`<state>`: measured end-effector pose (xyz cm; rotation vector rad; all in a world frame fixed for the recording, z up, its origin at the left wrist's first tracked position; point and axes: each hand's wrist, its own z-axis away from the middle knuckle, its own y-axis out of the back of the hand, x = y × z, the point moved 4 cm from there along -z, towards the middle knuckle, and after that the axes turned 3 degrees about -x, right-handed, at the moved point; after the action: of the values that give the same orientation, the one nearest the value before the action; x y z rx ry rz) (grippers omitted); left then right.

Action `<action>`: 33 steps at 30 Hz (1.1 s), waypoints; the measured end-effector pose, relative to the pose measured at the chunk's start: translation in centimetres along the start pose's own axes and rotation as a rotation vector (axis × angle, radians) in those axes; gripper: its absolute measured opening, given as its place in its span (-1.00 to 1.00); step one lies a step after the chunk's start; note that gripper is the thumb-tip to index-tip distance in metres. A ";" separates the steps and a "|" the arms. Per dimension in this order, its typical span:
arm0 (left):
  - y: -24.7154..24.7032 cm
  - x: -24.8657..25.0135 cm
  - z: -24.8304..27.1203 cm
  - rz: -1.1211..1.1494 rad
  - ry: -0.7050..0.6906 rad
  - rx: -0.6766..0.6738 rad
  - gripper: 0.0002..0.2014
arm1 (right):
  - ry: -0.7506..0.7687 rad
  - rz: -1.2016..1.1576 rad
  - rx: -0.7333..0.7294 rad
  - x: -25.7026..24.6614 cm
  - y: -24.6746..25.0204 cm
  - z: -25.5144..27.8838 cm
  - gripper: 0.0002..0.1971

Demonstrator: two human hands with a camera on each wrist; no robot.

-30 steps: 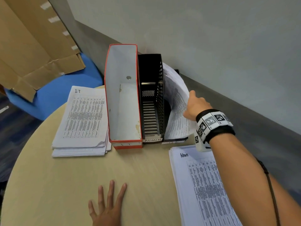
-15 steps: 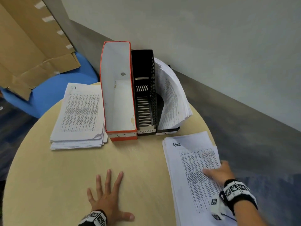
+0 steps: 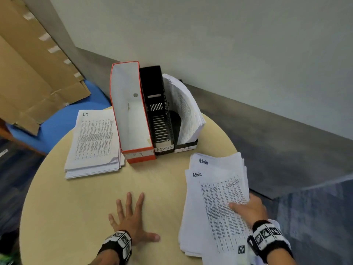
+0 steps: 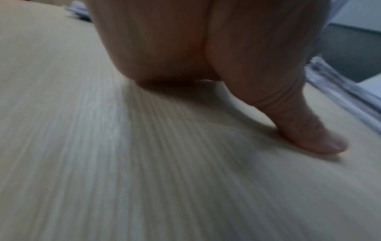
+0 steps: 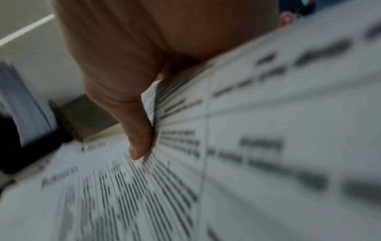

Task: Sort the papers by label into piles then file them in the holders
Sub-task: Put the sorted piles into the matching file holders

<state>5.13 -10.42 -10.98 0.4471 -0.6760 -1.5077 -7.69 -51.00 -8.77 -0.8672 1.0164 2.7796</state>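
The pile of papers marked Admin (image 3: 215, 197) lies on the round table's right side. My right hand (image 3: 248, 205) grips its right edge, thumb on top, and an upper bundle is shifted toward me off the sheets below. In the right wrist view the thumb (image 5: 140, 138) pinches the Admin sheets (image 5: 247, 146) at their edge. My left hand (image 3: 131, 217) lies flat with spread fingers on the table, holding nothing. The IT pile (image 3: 95, 142) sits at the left. The orange IT holder (image 3: 141, 155) and black ADMIN holder (image 3: 164, 149) stand empty; the HR holder (image 3: 186, 148) holds curved papers (image 3: 187, 111).
The three holders stand side by side at the table's far edge, near the wall. A blue seat (image 3: 57, 123) and brown cardboard (image 3: 28, 73) lie beyond the table at left. Bare tabletop (image 4: 103, 146) surrounds my left hand (image 4: 309, 130).
My right hand left the papers in the HR holder, came back to the Admin pile and took hold of its edge. An upper bundle has slid, uncovering a second Admin label. The left hand stayed flat.
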 end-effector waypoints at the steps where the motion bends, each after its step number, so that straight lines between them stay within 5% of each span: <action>1: -0.1 0.5 0.1 -0.005 -0.016 0.010 0.58 | 0.029 -0.078 -0.049 -0.3 -0.3 0.4 -0.56; 6: -1.9 5.0 2.0 -0.002 -0.271 0.055 0.15 | 0.078 -0.234 -0.186 -1.4 -2.8 2.4 -0.40; 9: -1.3 6.1 2.9 0.582 -0.347 0.040 0.20 | 0.155 -0.292 -0.218 -1.5 -4.1 4.0 -0.34; 12: -0.5 4.6 3.3 1.126 -0.243 -0.097 -0.07 | 0.201 -0.409 -0.286 -2.0 -3.7 5.7 -0.26; 16: -0.3 2.9 3.5 1.270 -0.257 -0.170 0.21 | 0.307 -0.436 -0.483 -4.9 -3.9 9.1 -0.32; 22: 0.4 -0.1 6.2 1.646 -0.297 -0.292 -0.08 | 0.489 -0.388 -0.782 -11.7 -6.8 14.1 -0.35; 28: 4.0 -4.0 7.8 1.785 -0.456 -0.127 -0.01 | 0.685 -0.314 -0.958 -19.2 -8.2 19.1 -0.44; 33: 5.4 -3.6 10.3 2.026 -0.662 -0.368 -0.10 | 0.858 -0.352 -1.091 -23.2 -7.7 23.0 -0.37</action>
<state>2.69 -5.20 -0.25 -0.9241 -0.8143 0.2806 2.47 -27.85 13.32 -2.1336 -0.7944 2.4550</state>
